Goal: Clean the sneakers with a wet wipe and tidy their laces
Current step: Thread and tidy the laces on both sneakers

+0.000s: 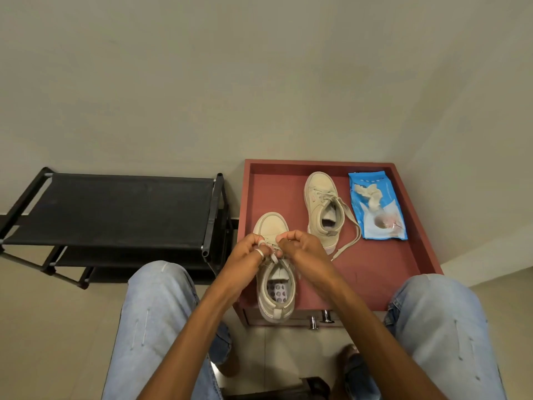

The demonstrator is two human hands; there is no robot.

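Hands: both meet over the eyelets of the near sneaker (277, 274), knuckles up, almost touching each other.
Left hand (253, 252): I see the fingers curled in, pinching a loop of the near lace (274, 256); a ring (260, 253) sits on one finger.
Right hand (300, 246): fingers curled in as well, pinching that lace from the other side; from my feed I cannot tell which strand each hand has.
Near sneaker: beige, sole down at the front-left corner of the cabinet top (375, 269). Its long axis runs front to back, toe toward the back edge, heel jutting just past the front edge.
Inside it: a pale dotted insole (278, 291) shows through the opening.
Far sneaker (323, 209): beige, sole down, near the back edge about midway across. Its long axis also runs front to back, toe toward the back edge, heel toward me.
Loose lace (353, 226): undone, trailing off the far sneaker's right side toward the front, its end lying on the cabinet top.
Cabinet top: reddish, with a raised rim all round like a shallow tray; I count both sneakers and the wipes pack (380, 215) within it.
Wipes pack: blue, flat in the back-right corner, just beside the far sneaker, long axis front to back.
On the pack: a crumpled wipe (370, 196) lies on its rear half.
Drawer knobs (320, 319): two metal ones on the cabinet front, below the front edge.
Shoe rack (115, 209): black, standing left of the cabinet against the wall.
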